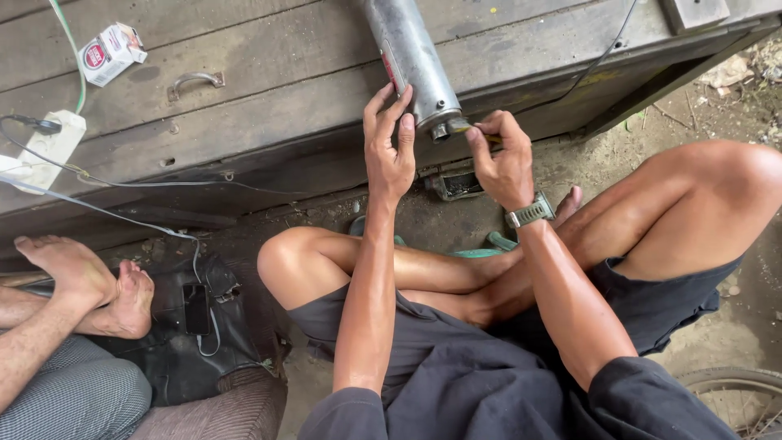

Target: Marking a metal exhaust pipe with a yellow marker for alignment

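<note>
Head view: my left hand (pixel 389 147) is wrapped around the lower end of a grey metal cylinder (pixel 411 57), fingers spread narrow along its side, thumb side hidden behind it. The cylinder lies tilted on the wooden bench (pixel 269 106), its end sticking out over the edge toward me, a small outlet stub at the tip. My right hand (pixel 503 159) is closed on a thin tool (pixel 468 128), pinched between thumb and fingers, its tip touching the cylinder's outlet end; what kind of tool it is I cannot tell, mostly hidden in my fist. Grey wristwatch (pixel 529 213) on my right wrist. I'm sitting low, knees bent, dark shorts, bare legs over dirt ground. A dark metal part (pixel 456 185) lies on the ground just under my hands. On the bench, far left: a small red and white box (pixel 112 53), a white power strip (pixel 50 145) with cables running off it, and a metal drawer handle (pixel 194 81). Lower left: another person's bare feet (pixel 90 285) crossed, beside a black bag (pixel 199 326) with a phone (pixel 196 309) on it. A bicycle wheel (pixel 733 399) shows at the bottom right.
</note>
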